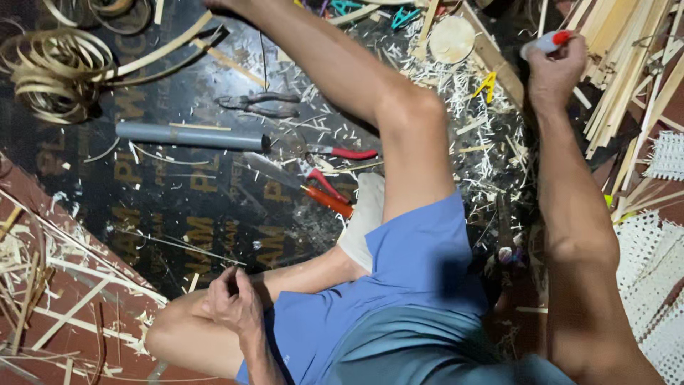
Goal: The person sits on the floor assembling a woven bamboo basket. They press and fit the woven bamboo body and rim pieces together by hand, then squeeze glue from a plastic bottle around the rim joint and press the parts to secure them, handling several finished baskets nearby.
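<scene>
— Where was the right hand [554, 71]?

— Stretched out to the far right, fingers clamped round a small white tube with a red cap [545, 43], just beside the pile of pale bamboo strips [627, 64].

— And the left hand [229, 299]?

— It rested on the bent left knee, fingers curled together. Whether it pinched anything, I couldn't tell.

— What lay on the floor?

— A dark printed board [178, 192] littered with pale shavings. On it sat a grey plastic pipe [189, 135], grey metal pliers [260, 105] beyond it, and a knife with an orange handle [326, 200] near the person's foot. A red-handled tool [345, 152] lay just above that.

— Anything else?

— Coiled thin bamboo strips [53, 71] at the far left, a round wooden disc [452, 38] at the top, a yellow clip [487, 84] near it, and white woven mesh pieces [652, 257] at the right edge.
</scene>
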The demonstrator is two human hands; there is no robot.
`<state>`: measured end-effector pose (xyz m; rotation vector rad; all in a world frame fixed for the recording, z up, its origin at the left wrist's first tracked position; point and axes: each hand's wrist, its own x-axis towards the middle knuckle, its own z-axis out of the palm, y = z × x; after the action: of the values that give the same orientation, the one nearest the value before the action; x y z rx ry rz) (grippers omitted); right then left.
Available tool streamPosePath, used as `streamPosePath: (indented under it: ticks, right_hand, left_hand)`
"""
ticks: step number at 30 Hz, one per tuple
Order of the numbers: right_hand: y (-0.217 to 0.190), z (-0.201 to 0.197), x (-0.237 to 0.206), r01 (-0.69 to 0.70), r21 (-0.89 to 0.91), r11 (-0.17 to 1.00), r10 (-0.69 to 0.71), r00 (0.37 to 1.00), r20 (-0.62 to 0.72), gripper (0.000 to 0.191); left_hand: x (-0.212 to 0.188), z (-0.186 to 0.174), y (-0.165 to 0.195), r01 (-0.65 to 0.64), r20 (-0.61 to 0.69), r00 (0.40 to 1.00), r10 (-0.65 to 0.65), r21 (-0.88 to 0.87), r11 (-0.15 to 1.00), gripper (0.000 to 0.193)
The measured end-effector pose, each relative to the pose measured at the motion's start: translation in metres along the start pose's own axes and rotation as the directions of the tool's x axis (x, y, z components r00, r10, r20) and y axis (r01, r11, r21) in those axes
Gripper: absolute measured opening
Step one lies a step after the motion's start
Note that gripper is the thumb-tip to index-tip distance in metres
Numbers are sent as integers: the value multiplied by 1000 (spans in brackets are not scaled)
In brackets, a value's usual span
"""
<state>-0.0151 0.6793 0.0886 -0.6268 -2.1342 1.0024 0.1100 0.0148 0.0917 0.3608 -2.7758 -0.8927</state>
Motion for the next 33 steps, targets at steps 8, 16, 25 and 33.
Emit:
streamPosePath:
  ticks: [8,16,25,33]
  right_hand:
    - [-13,34,18,-67,-204,977,66,998,-13,37]
    - [29,-48,-29,-172,-144,975,168,985,-38,12]
    - [81,-231,-199,-231,-444,866,116,956,-269,10]
    - [54,-381,-374,-446,-790,421,88,887,-454,37]
  left_hand:
    - [-6,5,-11,-78,-21,997,81,105,991,17]
    - [-7,5,8,23,54,998,-27,72,997,24]
    - [34,8,-9,-53,121,990,69,-130,990,25]
    - [47,27,-57,302,335,934,-122,-561,771,15]
